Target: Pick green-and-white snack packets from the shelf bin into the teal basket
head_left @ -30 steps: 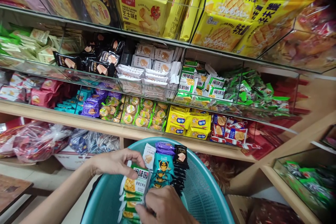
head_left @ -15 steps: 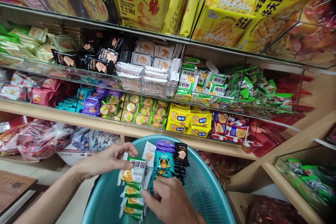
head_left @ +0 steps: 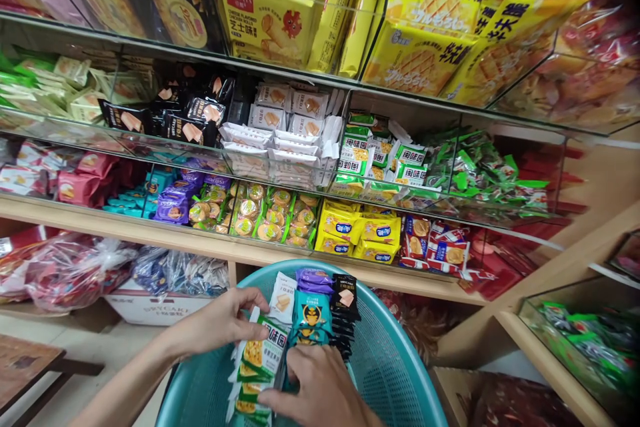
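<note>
Left hand (head_left: 226,323), right hand (head_left: 326,381) on glossy packets (head_left: 263,352); perforated plastic basket (head_left: 393,353)

The right hand (head_left: 320,383) partly hides the teal packets (head_left: 311,312); the lower edge crops the basket (head_left: 395,350).

Tiered shelving in pale wood (head_left: 200,240) spans the view, its levels fronted and divided by clear glass panels (head_left: 200,152) whose edges catch the light, and a second wooden shelf (head_left: 550,363) stands at an angle on the right. Below on the left, a white carton (head_left: 160,307) with printed lettering sits on the light tiled floor (head_left: 107,340), near a low brown wooden table or bench (head_left: 25,360). The upper right corner falls into deep shadow.
</note>
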A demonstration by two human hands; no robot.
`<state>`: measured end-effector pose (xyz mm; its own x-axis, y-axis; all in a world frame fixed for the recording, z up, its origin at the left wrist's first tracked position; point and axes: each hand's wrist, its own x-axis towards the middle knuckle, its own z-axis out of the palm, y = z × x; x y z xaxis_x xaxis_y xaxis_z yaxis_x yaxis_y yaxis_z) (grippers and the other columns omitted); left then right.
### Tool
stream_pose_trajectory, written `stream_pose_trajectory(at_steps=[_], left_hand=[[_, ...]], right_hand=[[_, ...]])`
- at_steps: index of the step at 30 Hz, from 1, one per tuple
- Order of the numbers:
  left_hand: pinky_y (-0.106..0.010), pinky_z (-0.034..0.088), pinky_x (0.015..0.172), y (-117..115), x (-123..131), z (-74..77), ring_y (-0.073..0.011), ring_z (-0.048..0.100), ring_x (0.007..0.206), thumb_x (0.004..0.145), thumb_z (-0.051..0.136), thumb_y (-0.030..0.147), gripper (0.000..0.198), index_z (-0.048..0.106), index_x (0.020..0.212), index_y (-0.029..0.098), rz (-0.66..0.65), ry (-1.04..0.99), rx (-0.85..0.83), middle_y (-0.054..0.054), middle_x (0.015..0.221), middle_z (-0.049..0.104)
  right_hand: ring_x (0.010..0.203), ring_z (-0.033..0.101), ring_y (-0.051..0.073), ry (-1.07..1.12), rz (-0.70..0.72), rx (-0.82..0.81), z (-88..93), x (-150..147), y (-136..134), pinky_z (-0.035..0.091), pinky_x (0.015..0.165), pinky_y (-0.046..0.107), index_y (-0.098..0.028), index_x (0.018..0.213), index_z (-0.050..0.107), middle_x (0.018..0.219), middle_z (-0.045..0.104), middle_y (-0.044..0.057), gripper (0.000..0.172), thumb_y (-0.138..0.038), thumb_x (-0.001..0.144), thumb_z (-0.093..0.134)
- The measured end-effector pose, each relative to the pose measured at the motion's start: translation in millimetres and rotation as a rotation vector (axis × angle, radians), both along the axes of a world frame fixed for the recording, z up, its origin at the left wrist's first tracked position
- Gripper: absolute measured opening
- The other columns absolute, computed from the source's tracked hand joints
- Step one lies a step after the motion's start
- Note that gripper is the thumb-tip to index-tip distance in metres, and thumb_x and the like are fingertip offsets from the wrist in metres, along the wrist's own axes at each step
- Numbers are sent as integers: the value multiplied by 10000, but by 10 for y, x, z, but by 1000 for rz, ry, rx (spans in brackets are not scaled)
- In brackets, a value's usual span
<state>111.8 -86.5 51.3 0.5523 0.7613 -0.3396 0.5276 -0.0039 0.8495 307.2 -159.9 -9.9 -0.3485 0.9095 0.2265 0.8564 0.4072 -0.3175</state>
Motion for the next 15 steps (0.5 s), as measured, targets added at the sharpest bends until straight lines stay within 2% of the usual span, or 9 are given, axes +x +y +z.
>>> stream_pose_trajectory(at_steps=[7,11,13,15], left_hand=[[-247,361,652,-54,7,-68,-134,462,729,712,625,426,417,432,948,141,124,168,232,-6,813,495],[-301,397,802,-140,-74,-82,-194,511,903,774,546,538,471,483,1053,165,143,252,293,-51,949,554],[-307,367,937,-195,-146,-122,-204,468,1069,786,515,588,541,453,1185,229,84,238,312,-48,1199,490],[-308,307,1040,-233,-229,-206,-213,375,1225,806,480,594,521,445,1217,276,-21,217,322,-25,1352,387]], right_hand=[[600,611,157,42,42,41,-29,-21,-10,290,524,264,-216,686,626,660,675,-29,276,-489,693,667],[544,598,167,52,-7,72,-177,-25,3,299,498,277,-229,640,609,598,639,-30,274,-496,659,672],[517,587,162,64,2,111,-279,-15,28,304,482,278,-235,646,607,591,632,-32,315,-547,656,653],[507,585,158,49,21,173,-349,1,61,312,470,279,-235,659,603,592,631,-30,360,-594,689,602]])
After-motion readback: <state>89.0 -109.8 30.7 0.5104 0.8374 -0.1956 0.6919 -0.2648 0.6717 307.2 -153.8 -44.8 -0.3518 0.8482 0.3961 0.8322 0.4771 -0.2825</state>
